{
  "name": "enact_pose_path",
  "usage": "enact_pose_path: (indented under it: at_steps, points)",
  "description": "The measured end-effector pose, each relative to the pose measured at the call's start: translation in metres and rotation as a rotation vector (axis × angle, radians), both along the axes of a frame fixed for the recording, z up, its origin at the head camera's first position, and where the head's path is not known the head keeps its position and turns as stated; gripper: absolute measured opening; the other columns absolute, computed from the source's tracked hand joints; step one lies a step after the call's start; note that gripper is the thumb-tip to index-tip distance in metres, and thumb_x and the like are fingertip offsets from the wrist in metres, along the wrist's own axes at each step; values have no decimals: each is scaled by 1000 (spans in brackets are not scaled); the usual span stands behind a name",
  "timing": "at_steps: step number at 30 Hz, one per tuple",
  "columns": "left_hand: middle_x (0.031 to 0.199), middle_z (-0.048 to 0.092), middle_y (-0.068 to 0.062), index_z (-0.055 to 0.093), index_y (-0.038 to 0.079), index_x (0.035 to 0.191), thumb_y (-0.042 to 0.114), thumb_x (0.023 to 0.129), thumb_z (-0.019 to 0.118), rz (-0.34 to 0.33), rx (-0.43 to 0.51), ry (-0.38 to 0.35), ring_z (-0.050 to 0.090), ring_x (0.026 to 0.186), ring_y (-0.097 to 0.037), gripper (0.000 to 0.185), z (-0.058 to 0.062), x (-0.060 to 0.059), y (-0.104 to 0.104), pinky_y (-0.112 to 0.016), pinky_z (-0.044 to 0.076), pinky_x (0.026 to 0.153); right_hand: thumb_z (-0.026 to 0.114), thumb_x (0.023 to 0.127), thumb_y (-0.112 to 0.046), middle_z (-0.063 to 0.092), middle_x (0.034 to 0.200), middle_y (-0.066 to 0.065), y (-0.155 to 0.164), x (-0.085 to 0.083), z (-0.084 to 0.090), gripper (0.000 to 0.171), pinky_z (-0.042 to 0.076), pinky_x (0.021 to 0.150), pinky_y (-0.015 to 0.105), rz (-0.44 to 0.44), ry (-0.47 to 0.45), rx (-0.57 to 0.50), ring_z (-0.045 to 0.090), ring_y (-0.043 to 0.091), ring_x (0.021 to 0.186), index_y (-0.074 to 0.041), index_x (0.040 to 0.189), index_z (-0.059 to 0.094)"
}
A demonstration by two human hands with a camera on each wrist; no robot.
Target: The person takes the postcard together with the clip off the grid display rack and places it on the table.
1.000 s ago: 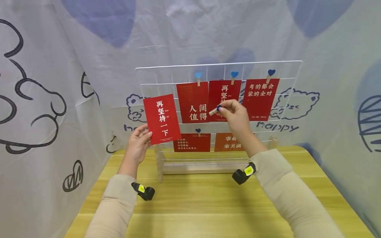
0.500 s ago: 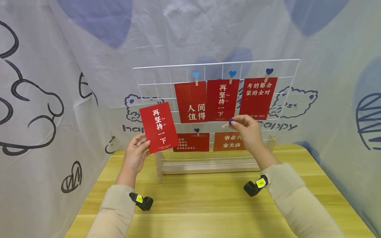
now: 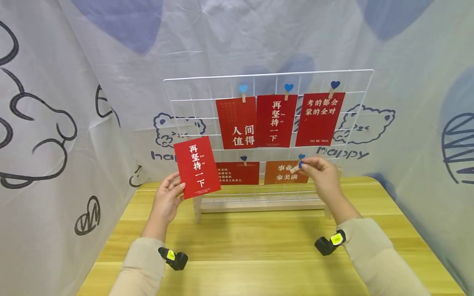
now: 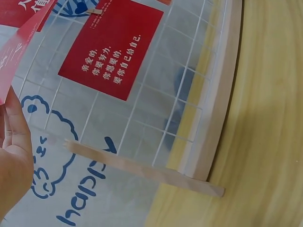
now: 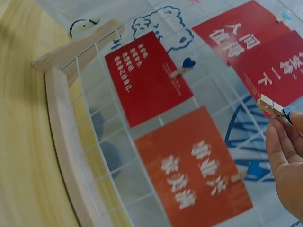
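Observation:
My left hand (image 3: pixel 168 200) pinches a red card (image 3: pixel 197 167) with white characters by its lower left edge, tilted in front of the left side of a white wire grid rack (image 3: pixel 268 75). Between thumb and fingers, my right hand (image 3: pixel 326 181) holds a small wooden clothespin (image 5: pixel 271 107) with a blue heart. In the head view that clothespin overlaps an orange card (image 3: pixel 275 177) on the rack's lower row. The orange card hangs from its own blue-heart clothespin (image 5: pixel 246 174). Left of it hangs a wide red card (image 3: pixel 249 174), partly behind the held card.
Three red cards hang along the rack's upper row: left (image 3: pixel 231 119), middle (image 3: pixel 264 123) and right (image 3: pixel 314 131), each under a heart clothespin. The rack's wooden base (image 3: pixel 259 206) stands on a wood-grain table (image 3: pixel 244 250). A patterned cloth (image 3: pixel 207 37) hangs behind and at both sides.
My right hand has moved down and right with the clothespin, from before the upper middle card to the orange card. My left hand and its card have dropped and shifted slightly left.

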State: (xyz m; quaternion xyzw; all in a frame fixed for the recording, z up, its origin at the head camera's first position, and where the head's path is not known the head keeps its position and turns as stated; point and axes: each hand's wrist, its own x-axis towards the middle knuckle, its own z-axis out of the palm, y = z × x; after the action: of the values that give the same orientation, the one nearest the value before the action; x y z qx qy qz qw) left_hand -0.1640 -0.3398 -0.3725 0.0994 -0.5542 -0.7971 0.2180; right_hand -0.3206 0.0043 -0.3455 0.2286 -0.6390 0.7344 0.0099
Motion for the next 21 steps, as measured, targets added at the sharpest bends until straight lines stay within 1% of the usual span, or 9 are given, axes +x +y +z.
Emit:
enact_pose_path:
  at_steps: [3,7,10,12,15,17,18,19,21]
  points:
    - [88,55,5,45,18,108,-4,86,46,8,3,-21,54,79,-9,31,-4,4,-1,-24,44,66,53,82,3,58,82,-2,8,1,-9,11,47,71,21,17,6,-10,59,8,72,-6,86,57]
    - [88,55,5,44,18,111,-2,86,47,15,7,-42,54,79,-10,32,-10,9,-1,-25,44,67,52,82,4,57,80,-2,17,6,-16,12,47,71,20,39,-30,-76,59,8,73,-6,84,58]
    - [88,55,5,43,16,113,-1,85,49,14,-1,-59,55,79,-10,33,-15,14,-2,-25,44,67,55,82,1,59,80,-1,24,4,-27,7,47,71,21,19,-49,-67,59,8,72,-4,84,59]
    - [88,55,5,43,16,114,0,85,50,11,-7,-74,55,79,-10,33,-19,17,-3,-25,45,66,58,80,0,61,81,2,33,-7,-44,7,48,71,24,24,-59,-56,60,11,73,-2,87,59]
    - [88,55,5,43,15,113,1,85,51,6,-17,-91,55,78,-10,33,-24,21,-3,-24,45,65,59,79,0,62,87,7,51,-49,-98,15,49,70,26,78,-43,-116,61,17,77,0,95,60]
    - [88,55,5,43,16,113,1,85,51,3,-19,-103,55,78,-10,32,-28,24,-2,-24,45,65,59,79,0,61,90,10,60,-62,-118,18,49,70,28,104,-51,-139,61,20,79,1,97,60]
    - [88,55,5,43,16,113,1,85,50,1,-21,-107,55,78,-10,32,-30,25,-2,-24,45,65,59,79,0,60,91,10,62,-60,-119,19,48,72,28,100,-66,-140,61,20,80,2,98,59]
    - [88,56,5,43,15,113,1,85,50,0,-17,-113,55,78,-10,32,-32,26,-2,-24,45,65,58,80,1,61,89,9,62,-54,-115,17,48,72,27,84,-70,-135,61,19,80,3,97,59]
    - [88,56,6,42,15,114,0,85,50,1,-8,-130,55,78,-10,33,-36,28,-1,-25,45,66,56,81,2,61,84,5,59,-24,-87,11,48,71,24,52,-105,-98,61,15,77,1,91,60]
